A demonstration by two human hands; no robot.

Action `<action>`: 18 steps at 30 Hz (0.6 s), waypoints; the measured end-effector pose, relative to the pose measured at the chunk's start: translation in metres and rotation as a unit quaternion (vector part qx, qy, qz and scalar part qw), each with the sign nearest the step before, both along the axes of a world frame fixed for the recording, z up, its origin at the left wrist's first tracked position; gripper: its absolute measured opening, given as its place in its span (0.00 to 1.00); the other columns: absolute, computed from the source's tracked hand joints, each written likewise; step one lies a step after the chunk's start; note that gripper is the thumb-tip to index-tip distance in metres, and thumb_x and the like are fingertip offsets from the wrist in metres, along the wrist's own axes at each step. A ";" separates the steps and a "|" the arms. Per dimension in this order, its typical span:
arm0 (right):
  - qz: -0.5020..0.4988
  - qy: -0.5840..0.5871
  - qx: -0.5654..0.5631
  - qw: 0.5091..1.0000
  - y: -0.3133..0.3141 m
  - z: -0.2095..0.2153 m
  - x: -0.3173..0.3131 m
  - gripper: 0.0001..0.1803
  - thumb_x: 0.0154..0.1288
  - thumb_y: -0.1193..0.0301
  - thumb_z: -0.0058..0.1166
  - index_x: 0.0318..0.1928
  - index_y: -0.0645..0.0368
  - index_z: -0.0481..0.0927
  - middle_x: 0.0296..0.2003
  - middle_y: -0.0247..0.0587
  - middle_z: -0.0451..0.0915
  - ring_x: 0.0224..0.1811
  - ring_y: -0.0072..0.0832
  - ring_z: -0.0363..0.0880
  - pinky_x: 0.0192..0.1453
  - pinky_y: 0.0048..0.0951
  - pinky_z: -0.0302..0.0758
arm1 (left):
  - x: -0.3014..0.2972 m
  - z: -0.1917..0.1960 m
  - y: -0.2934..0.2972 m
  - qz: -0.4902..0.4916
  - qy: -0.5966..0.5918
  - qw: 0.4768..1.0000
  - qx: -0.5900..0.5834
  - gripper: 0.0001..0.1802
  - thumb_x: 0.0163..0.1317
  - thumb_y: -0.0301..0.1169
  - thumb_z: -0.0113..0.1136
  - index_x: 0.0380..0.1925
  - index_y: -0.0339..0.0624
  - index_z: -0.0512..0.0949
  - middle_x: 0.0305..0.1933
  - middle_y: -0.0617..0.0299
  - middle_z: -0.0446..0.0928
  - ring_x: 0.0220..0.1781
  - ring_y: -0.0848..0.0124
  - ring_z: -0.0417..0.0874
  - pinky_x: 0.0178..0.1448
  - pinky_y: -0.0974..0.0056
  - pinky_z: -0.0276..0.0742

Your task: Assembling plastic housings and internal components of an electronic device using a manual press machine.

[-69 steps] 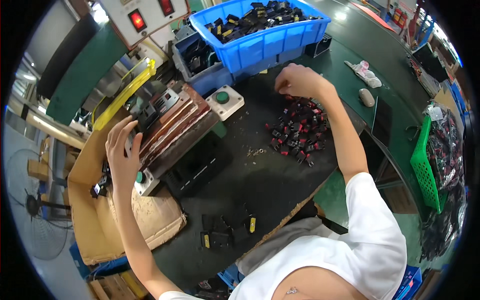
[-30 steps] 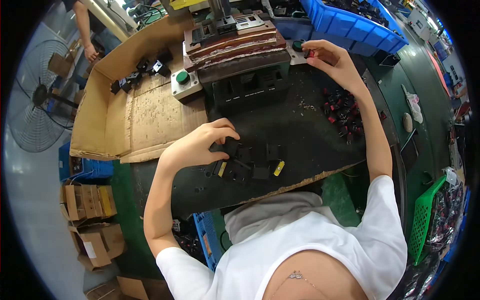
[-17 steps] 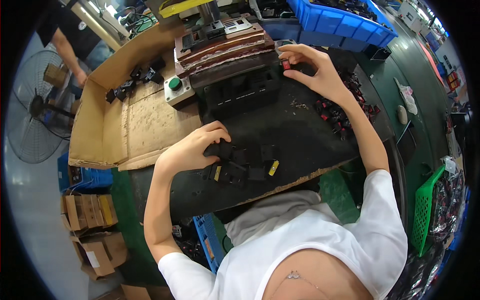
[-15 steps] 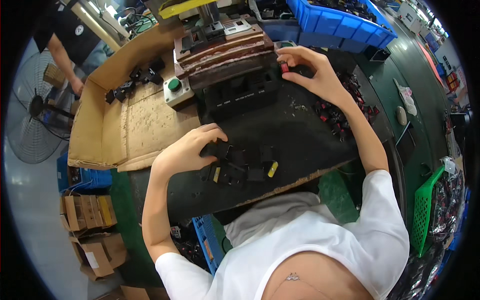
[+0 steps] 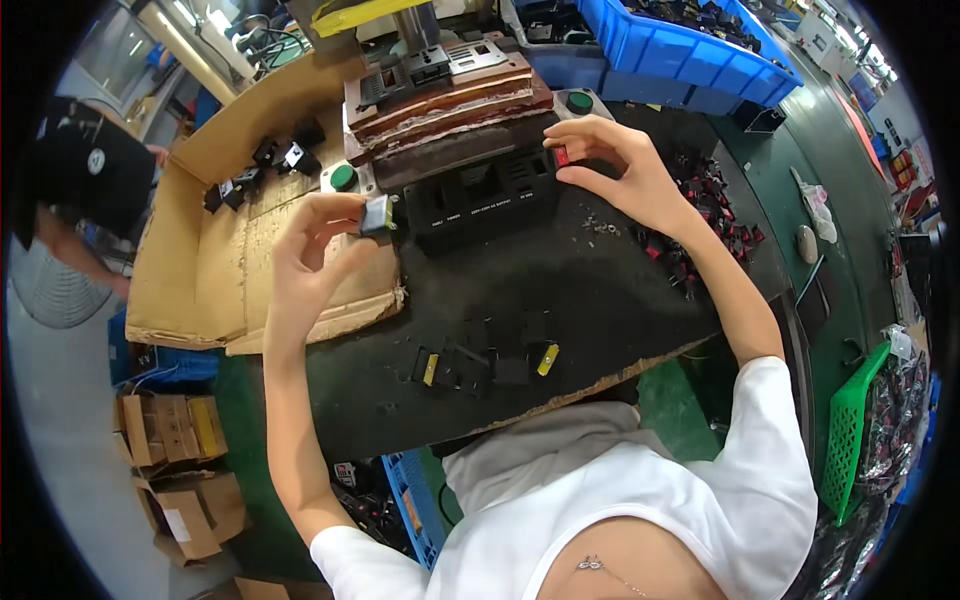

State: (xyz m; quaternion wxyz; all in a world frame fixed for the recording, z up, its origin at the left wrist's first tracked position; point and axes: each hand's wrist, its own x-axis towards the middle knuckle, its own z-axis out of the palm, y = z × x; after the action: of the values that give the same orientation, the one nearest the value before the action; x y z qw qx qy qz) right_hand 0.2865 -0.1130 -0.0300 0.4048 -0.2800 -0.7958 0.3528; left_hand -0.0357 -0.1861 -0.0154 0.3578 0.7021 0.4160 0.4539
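Observation:
A black rectangular housing (image 5: 482, 222) with several openings in its top stands in front of the press fixture. To its left, my left hand (image 5: 312, 240) is closed on a small dark block-shaped part (image 5: 376, 216) with a shiny grey face and a bit of yellow. My right hand (image 5: 625, 170) pinches a small red switch (image 5: 561, 156) between thumb and fingers at the housing's right end. Several similar black parts, two with yellow labels (image 5: 547, 360), lie on the dark table (image 5: 600, 290) near its front edge.
A metal press fixture (image 5: 445, 100) stands behind the housing, flanked by green buttons (image 5: 343, 178). On the left is an open cardboard box (image 5: 215, 260) with black parts inside. Loose red switches (image 5: 712, 215) pile up on the right, below a blue bin (image 5: 690, 60). Another person (image 5: 90, 170) is at far left.
My left hand has lifted a dark block-shaped part from the front group and carried it up beside the housing's left end. My right hand has shifted slightly down with the red switch.

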 end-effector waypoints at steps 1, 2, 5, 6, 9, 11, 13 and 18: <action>-0.006 0.002 0.006 1.000 0.000 0.000 0.000 0.21 0.54 0.82 0.57 0.50 0.62 0.73 0.43 0.37 0.77 0.43 0.20 0.76 0.52 0.23 0.72 | 0.005 0.004 0.001 0.036 -0.044 0.998 -0.026 0.17 0.51 0.21 0.60 0.43 0.35 0.73 0.43 0.64 0.74 0.43 0.76 0.75 0.52 0.71 0.68; -0.008 0.005 0.009 1.000 0.002 0.001 0.002 0.21 0.54 0.82 0.57 0.50 0.62 0.73 0.43 0.37 0.77 0.43 0.20 0.76 0.52 0.23 0.72 | 0.008 0.006 0.004 0.071 -0.087 0.992 -0.052 0.16 0.53 0.21 0.60 0.44 0.35 0.73 0.43 0.64 0.74 0.43 0.77 0.75 0.53 0.72 0.67; -0.028 -0.011 0.041 0.999 0.001 0.001 0.003 0.22 0.53 0.82 0.58 0.51 0.61 0.73 0.43 0.37 0.78 0.43 0.20 0.76 0.52 0.23 0.73 | 0.005 0.010 0.035 0.080 -0.096 0.992 0.005 0.13 0.56 0.24 0.59 0.43 0.35 0.74 0.40 0.64 0.75 0.43 0.79 0.74 0.48 0.75 0.69; -0.028 -0.011 0.039 0.999 0.000 0.001 0.003 0.22 0.53 0.82 0.58 0.51 0.61 0.73 0.43 0.37 0.78 0.43 0.20 0.76 0.52 0.23 0.73 | 0.006 0.013 0.049 0.082 -0.116 0.989 0.033 0.13 0.57 0.25 0.59 0.42 0.35 0.74 0.39 0.64 0.76 0.43 0.80 0.75 0.47 0.76 0.69; -0.030 0.001 0.042 0.999 0.002 0.000 0.003 0.23 0.53 0.82 0.58 0.52 0.61 0.72 0.42 0.37 0.78 0.42 0.20 0.76 0.52 0.23 0.73 | 0.011 0.022 0.095 0.115 -0.085 0.987 0.072 0.13 0.55 0.24 0.61 0.41 0.35 0.75 0.37 0.64 0.77 0.41 0.80 0.75 0.44 0.76 0.70; -0.031 -0.004 0.047 0.998 0.000 0.003 0.002 0.24 0.53 0.82 0.58 0.52 0.61 0.72 0.42 0.37 0.78 0.42 0.20 0.76 0.52 0.23 0.73 | 0.007 0.022 0.123 0.089 -0.028 0.986 0.139 0.12 0.54 0.23 0.62 0.40 0.35 0.76 0.37 0.62 0.78 0.40 0.78 0.78 0.46 0.74 0.73; -0.035 -0.007 0.048 0.998 -0.001 0.004 0.004 0.23 0.53 0.82 0.59 0.52 0.61 0.72 0.42 0.38 0.78 0.43 0.20 0.76 0.52 0.23 0.73 | 0.004 0.023 0.142 0.075 0.042 0.984 0.158 0.12 0.53 0.22 0.62 0.39 0.35 0.76 0.37 0.61 0.78 0.41 0.76 0.79 0.47 0.73 0.74; -0.046 0.001 0.046 0.998 0.002 0.004 0.007 0.23 0.53 0.81 0.59 0.52 0.61 0.72 0.42 0.38 0.78 0.42 0.20 0.76 0.52 0.23 0.73 | 0.002 0.023 0.160 0.047 0.142 0.969 0.196 0.11 0.52 0.21 0.61 0.38 0.34 0.77 0.38 0.58 0.79 0.42 0.72 0.81 0.50 0.69 0.77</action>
State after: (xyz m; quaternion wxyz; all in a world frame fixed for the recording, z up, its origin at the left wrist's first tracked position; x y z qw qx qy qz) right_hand 0.2930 -0.1115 -0.0264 0.4333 -0.2971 -0.7973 0.2973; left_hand -0.0336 -0.0258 0.0081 0.1286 0.7951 0.3984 0.4387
